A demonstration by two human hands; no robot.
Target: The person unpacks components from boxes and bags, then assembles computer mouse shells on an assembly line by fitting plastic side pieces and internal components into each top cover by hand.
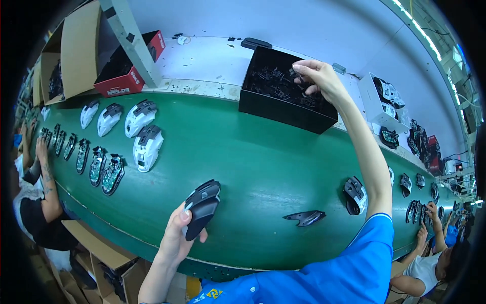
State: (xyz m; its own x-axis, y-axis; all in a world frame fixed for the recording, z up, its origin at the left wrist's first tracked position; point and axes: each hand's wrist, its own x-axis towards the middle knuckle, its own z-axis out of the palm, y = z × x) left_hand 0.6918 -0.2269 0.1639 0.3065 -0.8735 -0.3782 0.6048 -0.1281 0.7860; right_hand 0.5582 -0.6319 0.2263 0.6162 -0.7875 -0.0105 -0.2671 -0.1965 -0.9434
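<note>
My left hand (176, 233) is closed around a dark grey and black computer mouse (203, 210), tilted upright above the near part of the green work surface. My right hand (324, 81) reaches over a black open box (288, 117) at the back of the bench. Its thumb and fingers are pinched together on a small black part (293, 72), whose exact shape I cannot make out. Many small black plastic parts (271, 78) lie loose inside that box. Right of the held mouse, a black curved side piece (305, 218) rests on the green surface.
White and grey mouse shells (148, 147) and a row of bases with green circuit boards (112, 175) lie on the left. A white and black mouse (355, 195) sits beside my right arm. Red box (120, 83) and white box (377, 109) stand behind. People work at both sides.
</note>
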